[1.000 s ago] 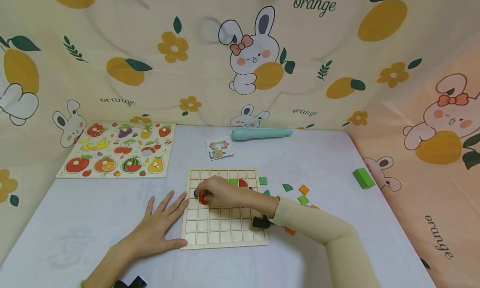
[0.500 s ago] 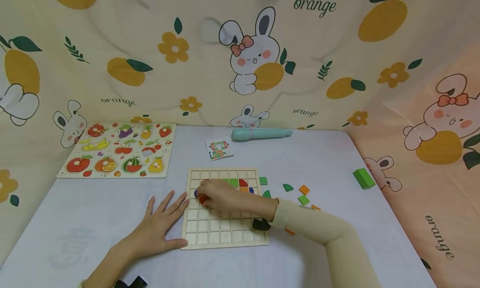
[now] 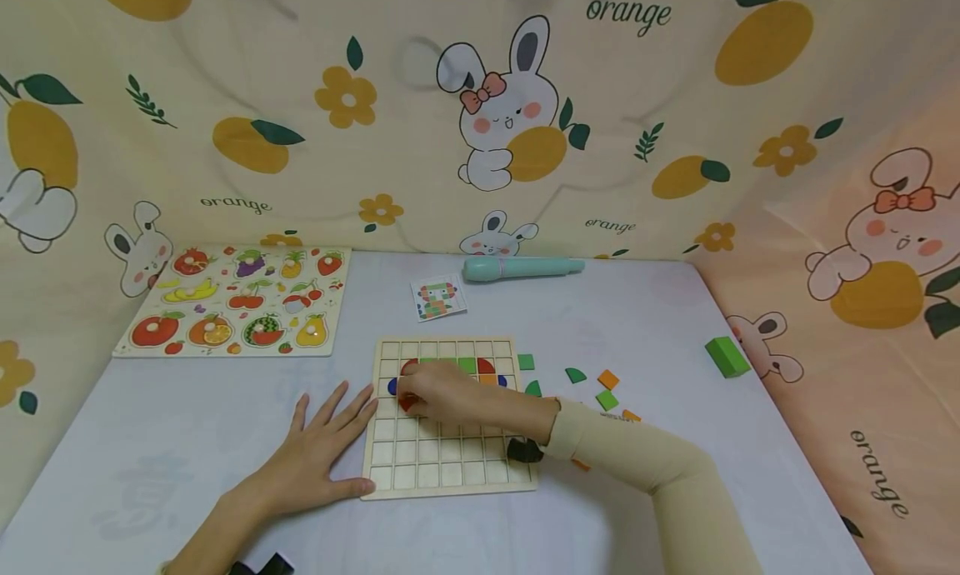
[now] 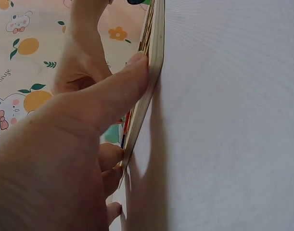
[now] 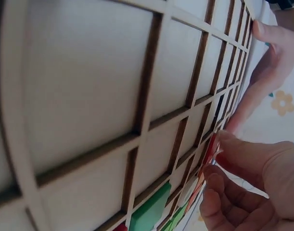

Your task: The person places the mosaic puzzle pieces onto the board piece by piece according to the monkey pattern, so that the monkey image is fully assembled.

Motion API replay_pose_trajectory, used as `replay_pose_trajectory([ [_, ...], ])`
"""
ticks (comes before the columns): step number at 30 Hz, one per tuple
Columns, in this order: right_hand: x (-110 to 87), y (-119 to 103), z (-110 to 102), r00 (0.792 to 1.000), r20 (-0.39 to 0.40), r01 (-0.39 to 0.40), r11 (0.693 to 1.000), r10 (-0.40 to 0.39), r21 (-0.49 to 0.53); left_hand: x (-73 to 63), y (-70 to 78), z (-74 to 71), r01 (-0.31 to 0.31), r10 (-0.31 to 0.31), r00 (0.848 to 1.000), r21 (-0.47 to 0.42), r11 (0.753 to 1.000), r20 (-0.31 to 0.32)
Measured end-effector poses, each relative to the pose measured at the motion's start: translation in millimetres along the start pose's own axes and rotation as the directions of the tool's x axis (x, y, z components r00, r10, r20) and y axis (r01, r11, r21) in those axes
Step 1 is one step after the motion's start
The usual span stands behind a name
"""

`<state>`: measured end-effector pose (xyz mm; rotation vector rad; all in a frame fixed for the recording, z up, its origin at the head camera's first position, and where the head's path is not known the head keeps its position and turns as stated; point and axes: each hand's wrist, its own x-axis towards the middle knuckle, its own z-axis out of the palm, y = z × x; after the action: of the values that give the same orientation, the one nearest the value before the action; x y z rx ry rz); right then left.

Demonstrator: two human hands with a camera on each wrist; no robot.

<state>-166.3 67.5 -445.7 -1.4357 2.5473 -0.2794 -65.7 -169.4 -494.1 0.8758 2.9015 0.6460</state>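
Observation:
A wooden grid board point(image 3: 438, 475) lies on the table with coloured tiles in its upper rows. My right hand point(image 3: 442, 392) reaches over its left part, fingers curled, thumb and fingertips pinching a red tile point(image 3: 407, 403) at a cell. In the right wrist view the thumb and fingertips meet around that red tile point(image 5: 212, 147). A blue tile point(image 3: 392, 386) sits just left of the fingertips, and another red tile point(image 3: 408, 365) above them. My left hand point(image 3: 318, 454) is spread flat, its thumb and fingertips touching the board's left edge; its thumb point(image 4: 130, 79) presses the rim.
Loose green and orange tiles point(image 3: 607, 379) lie right of the board, some partly behind the right forearm. Beyond the board are a pattern card point(image 3: 438, 297) and a teal pen-like stick point(image 3: 525, 267). A fruit puzzle board point(image 3: 247, 300) lies back left, a green block point(image 3: 727, 357) far right.
My right hand has shifted slightly at the same cell, and its fingers have come down over the red tile. The neighbouring red and blue tiles show more now. My left hand stays put.

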Motion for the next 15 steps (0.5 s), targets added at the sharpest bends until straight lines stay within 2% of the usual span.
replay_pose_trajectory([
  [3,-4.1,2.5,-4.3,0.999,-0.032,0.000,0.999,0.001,0.036,0.3,0.7,-0.6,0.002,-0.002,1.000,0.002,1.000,0.000],
  [6,-13.6,7.6,-12.4,0.995,-0.099,-0.007,0.998,0.014,0.068,0.7,2.0,-1.3,0.008,-0.008,1.000,0.002,1.000,0.006],
  [10,-34.6,18.7,-27.1,0.985,-0.159,-0.061,0.994,0.075,0.093,1.0,3.8,-2.2,0.020,-0.020,1.000,-0.008,1.000,0.016],
  [12,-47.6,26.2,-34.8,0.982,-0.136,-0.119,0.987,0.133,0.105,1.0,4.4,-2.4,0.024,-0.024,1.000,-0.013,1.000,0.018],
  [15,-69.9,41.1,-43.4,0.968,-0.040,-0.243,0.963,0.249,0.119,1.2,4.5,-2.2,0.032,-0.032,0.999,-0.014,0.999,0.025],
])
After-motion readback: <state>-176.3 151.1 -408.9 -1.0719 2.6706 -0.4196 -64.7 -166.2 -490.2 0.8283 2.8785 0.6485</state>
